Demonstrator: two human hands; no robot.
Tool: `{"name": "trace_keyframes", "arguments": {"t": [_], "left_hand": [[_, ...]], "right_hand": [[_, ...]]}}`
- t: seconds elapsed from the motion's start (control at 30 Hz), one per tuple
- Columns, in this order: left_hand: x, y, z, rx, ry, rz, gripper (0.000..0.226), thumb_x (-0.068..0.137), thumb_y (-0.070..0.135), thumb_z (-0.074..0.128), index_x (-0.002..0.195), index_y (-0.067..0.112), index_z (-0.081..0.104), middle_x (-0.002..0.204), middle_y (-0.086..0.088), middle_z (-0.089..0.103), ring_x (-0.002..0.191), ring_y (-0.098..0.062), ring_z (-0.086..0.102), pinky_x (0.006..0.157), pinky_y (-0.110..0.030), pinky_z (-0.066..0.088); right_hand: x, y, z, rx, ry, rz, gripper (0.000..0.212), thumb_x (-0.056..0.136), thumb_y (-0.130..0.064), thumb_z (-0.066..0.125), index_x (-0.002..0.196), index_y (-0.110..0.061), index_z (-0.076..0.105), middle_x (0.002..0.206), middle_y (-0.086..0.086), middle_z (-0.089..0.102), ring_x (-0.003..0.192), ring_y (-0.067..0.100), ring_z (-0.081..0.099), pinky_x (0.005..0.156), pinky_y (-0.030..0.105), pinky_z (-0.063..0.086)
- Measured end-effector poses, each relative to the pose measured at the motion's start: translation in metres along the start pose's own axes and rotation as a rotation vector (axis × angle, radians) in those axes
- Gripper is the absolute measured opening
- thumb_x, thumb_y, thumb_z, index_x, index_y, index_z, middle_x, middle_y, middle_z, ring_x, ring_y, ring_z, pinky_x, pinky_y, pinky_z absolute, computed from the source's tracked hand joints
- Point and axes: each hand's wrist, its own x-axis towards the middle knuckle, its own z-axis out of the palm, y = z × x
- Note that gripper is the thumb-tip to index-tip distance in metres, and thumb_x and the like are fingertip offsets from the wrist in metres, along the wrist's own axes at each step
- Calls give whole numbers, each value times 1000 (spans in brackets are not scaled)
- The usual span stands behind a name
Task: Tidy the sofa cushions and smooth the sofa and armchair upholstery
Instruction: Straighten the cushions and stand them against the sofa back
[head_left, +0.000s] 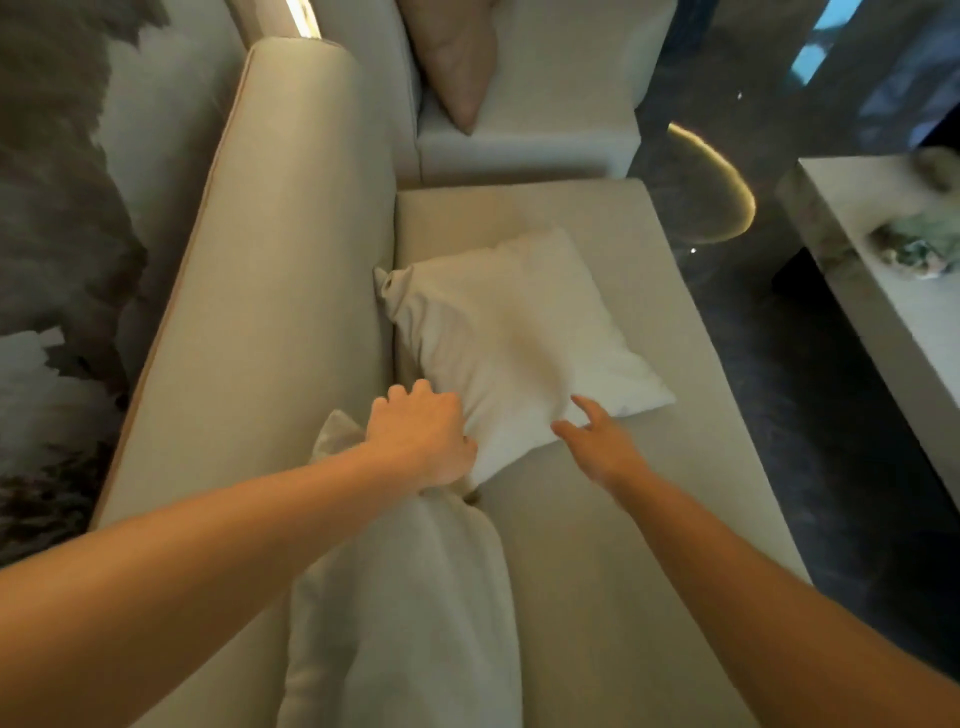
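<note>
A white square cushion (511, 332) lies tilted on the beige sofa seat (649, 291), leaning toward the backrest (291, 270). My left hand (421, 434) grips the cushion's near corner, fingers curled over the fabric. My right hand (597, 444) hovers open at the cushion's front edge, fingers spread, just touching or almost touching it. A second white cushion (410, 613) stands under my left forearm against the backrest. Further off, a pinkish cushion (457, 57) leans in the beige armchair (561, 119).
A pale stone coffee table (883, 291) with greenish ornaments (914, 244) stands to the right across a dark glossy floor (779, 415). A wall with a dark mural (62, 234) runs behind the sofa.
</note>
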Motion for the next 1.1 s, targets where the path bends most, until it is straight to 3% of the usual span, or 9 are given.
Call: {"name": "trace_keyframes", "arguments": {"t": [0.07, 0.23, 0.33, 0.43, 0.53, 0.63, 0.77, 0.97, 1.1], "left_hand": [[29, -6, 6, -124, -65, -48, 52, 88, 45, 53, 130, 16, 48, 133, -16, 46, 121, -40, 49, 99, -46, 43], [104, -10, 47, -706, -159, -342, 89, 81, 56, 63, 150, 22, 20, 140, -16, 44, 117, -40, 52, 82, -49, 58], [126, -12, 80, -834, -265, -308, 102, 79, 62, 63, 152, 41, -6, 138, -7, 51, 114, -39, 55, 80, -54, 58], [140, -11, 106, -1091, -343, -273, 107, 83, 55, 65, 142, 56, -25, 150, -3, 43, 120, -39, 55, 86, -61, 54], [147, -9, 110, -1184, -171, -211, 105, 84, 35, 71, 149, 52, -10, 152, -1, 40, 125, -37, 52, 92, -53, 53], [143, -5, 85, -969, 69, -180, 84, 86, 20, 66, 154, 34, 18, 150, -8, 43, 132, -33, 46, 100, -33, 44], [123, -9, 11, -693, 331, -36, 34, 87, 10, 55, 121, 9, 58, 126, -19, 60, 114, -38, 55, 82, -34, 43], [87, -61, -88, -544, 513, 6, 40, 83, 13, 55, 122, 8, 63, 126, -21, 61, 118, -42, 55, 98, -42, 45], [62, -106, -89, -456, 361, -28, 50, 85, 33, 54, 134, 24, 50, 132, -20, 56, 121, -41, 51, 100, -42, 42]], "right_hand": [[27, -15, -8, -85, 72, -61, 70, 92, -36, 64, 154, -27, 30, 148, 23, 45, 132, 40, 46, 110, 45, 38], [87, -6, 14, -122, 99, -45, 92, 79, -62, 69, 151, -52, 12, 164, 13, -15, 146, 43, 23, 119, 58, 21], [103, 19, 35, 33, 83, -28, 90, 78, -61, 70, 146, -61, 12, 164, 1, -18, 147, 36, 20, 110, 62, 36], [113, 32, 48, 60, 196, -69, 85, 78, -60, 71, 143, -65, 15, 164, 0, -13, 149, 33, 16, 115, 61, 28], [115, 28, 47, 83, 234, -65, 84, 78, -60, 71, 143, -65, 17, 164, 0, -8, 146, 34, 20, 111, 61, 34], [110, 11, 33, 198, 215, 5, 84, 76, -59, 73, 143, -64, 22, 163, -3, 2, 139, 38, 30, 94, 60, 52], [89, -36, 22, 479, 116, 136, 84, 76, -57, 75, 146, -57, 27, 160, -3, 20, 137, 39, 34, 76, 60, 60], [46, -114, 62, 723, -195, 238, 79, 83, -57, 69, 149, -36, 33, 162, -11, 12, 145, 34, 20, 66, 57, 62], [20, -143, 103, 624, -215, 217, 71, 94, -63, 45, 154, -43, 13, 165, -7, 7, 142, 42, 24, 71, 60, 61]]}}
